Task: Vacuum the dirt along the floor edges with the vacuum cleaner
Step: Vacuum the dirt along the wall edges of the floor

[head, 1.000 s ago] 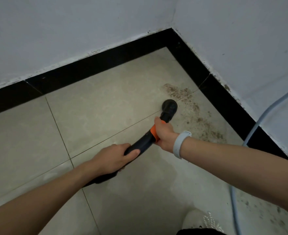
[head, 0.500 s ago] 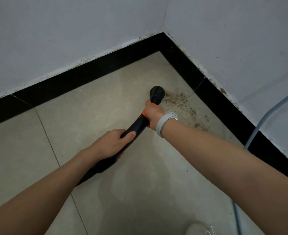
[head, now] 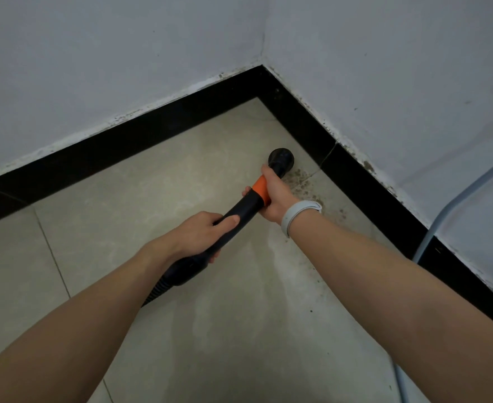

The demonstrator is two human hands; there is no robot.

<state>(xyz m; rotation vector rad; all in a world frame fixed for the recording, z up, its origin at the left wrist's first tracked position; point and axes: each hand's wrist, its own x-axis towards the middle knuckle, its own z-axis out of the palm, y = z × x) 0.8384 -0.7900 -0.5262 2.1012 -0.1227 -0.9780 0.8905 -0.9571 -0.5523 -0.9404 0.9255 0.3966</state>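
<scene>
Pale beige floor tiles [head: 129, 216] are meeting a black skirting board [head: 140, 141] under grey-white walls. Our left hand [head: 198, 235] is wrapping its fingers around the black vacuum hose handle [head: 239, 212], and our right hand [head: 277, 196] is gripping the orange collar [head: 261, 189]. The round black nozzle [head: 281, 159] is now sitting nearer the corner than a second ago, so we are working up along the edge. Brown dirt [head: 306, 184] is still lying beside the right skirting, partly hidden by our wrist with its grey band [head: 297, 213]. A pale blue cable [head: 454, 205] is running out of frame.
</scene>
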